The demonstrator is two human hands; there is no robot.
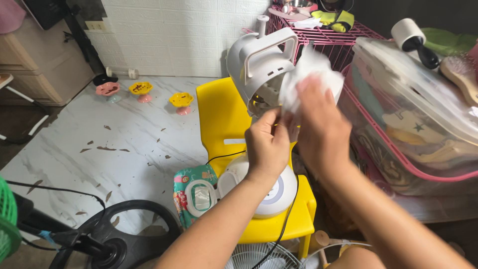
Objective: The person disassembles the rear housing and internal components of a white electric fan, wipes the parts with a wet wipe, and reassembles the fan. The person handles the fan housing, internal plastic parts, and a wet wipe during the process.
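Two hands at fan motor (259, 69) above chair (219, 114): left hand (268, 144) pinches its underside, right hand (321, 124) presses wipe (311, 74) on. Risk: motor tips, cord (286, 219) snags.

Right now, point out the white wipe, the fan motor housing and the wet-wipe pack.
white wipe (311, 74), head view, on the crumpled upper part above the right hand.
fan motor housing (254, 67), head view, on its white rear shell.
wet-wipe pack (195, 192), head view, near its flip lid.
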